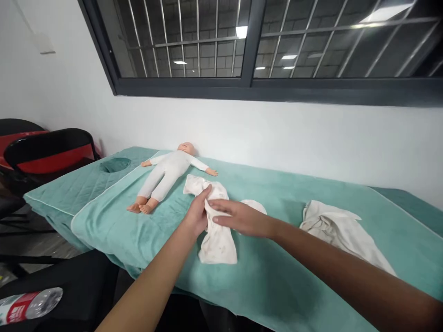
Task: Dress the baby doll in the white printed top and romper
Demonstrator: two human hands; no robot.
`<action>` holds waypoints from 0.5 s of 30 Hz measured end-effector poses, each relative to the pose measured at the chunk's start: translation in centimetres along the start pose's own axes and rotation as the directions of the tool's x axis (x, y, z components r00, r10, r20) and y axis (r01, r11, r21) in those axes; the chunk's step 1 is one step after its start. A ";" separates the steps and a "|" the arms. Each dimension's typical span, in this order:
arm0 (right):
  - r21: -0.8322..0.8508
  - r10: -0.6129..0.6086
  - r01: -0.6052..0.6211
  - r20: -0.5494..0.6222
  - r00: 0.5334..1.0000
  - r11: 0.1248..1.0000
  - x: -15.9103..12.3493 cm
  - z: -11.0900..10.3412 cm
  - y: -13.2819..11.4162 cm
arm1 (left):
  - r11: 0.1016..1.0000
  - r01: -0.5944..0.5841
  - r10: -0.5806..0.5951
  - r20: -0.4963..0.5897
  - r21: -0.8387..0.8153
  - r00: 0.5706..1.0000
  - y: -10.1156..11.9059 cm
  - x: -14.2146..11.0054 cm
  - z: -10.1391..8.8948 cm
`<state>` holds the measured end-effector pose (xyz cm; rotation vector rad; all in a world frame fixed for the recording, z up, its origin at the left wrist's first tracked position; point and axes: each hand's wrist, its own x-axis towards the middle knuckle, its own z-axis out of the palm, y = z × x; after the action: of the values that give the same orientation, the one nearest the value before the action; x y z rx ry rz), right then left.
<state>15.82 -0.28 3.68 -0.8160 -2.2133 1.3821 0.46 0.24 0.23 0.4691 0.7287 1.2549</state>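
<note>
A white piece of baby clothing [218,246] with faint small prints is held just over the green bed cover, its lower end hanging toward me. My left hand [198,213] is closed around its left side, thumb on top. Against its right side lies my right hand [242,217], with fingers stretched out and a gap between thumb and fingers. Behind the right hand, a white rounded item [255,204] is partly hidden. A baby doll [169,168] in a white bodysuit lies on its back to the left, arms spread.
The bed [277,276] has a green cover and a face hole [116,165] at left. A crumpled white cloth [341,226] lies at right, partly behind my forearm. Chairs [51,150] stand at left; a plastic bottle [31,304] lies on a black seat. A barred window [249,85] is above.
</note>
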 end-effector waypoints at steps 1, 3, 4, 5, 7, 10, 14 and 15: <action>-0.040 0.030 -0.029 0.028 0.999 0.999 -1.3 0.0 -0.3 | 0.999 -0.014 0.014 -0.013 -0.031 1.000 0.0 0.2 0.4; -0.065 0.110 -0.104 0.087 0.990 0.992 -3.9 -0.1 -0.5 | 0.995 -0.058 0.058 0.004 -0.084 0.998 0.2 0.5 1.3; -0.054 0.144 -0.139 0.092 0.985 0.989 -5.0 -0.2 -0.4 | 0.991 -0.085 0.089 0.030 -0.101 0.996 0.5 0.4 1.7; -0.044 0.169 -0.166 0.075 0.983 0.985 -6.0 -0.4 -0.1 | 0.987 -0.118 0.124 0.054 -0.110 0.991 0.8 0.2 2.2; -0.041 0.205 -0.208 -0.060 0.977 0.977 -7.3 -1.1 0.8 | 0.975 -0.190 0.200 0.080 -0.113 0.977 1.6 -0.6 3.4; 0.035 0.244 -0.250 -0.380 0.892 0.968 -8.0 -2.3 1.8 | 0.961 -0.262 0.272 0.120 -0.090 0.955 2.4 -2.3 5.9; 0.427 0.215 -0.078 -0.283 0.935 0.901 -7.2 -2.4 1.5 | 0.983 -0.182 0.181 0.198 -0.014 0.963 1.6 -4.4 9.3; 0.512 0.180 -0.035 -0.236 0.955 0.858 -6.8 -2.0 1.3 | 0.988 -0.157 0.152 0.203 0.009 0.967 1.1 -4.9 9.8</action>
<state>22.45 -3.06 3.18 -0.8788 -1.5079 1.6802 6.07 -3.52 8.93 0.6742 0.5443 1.3224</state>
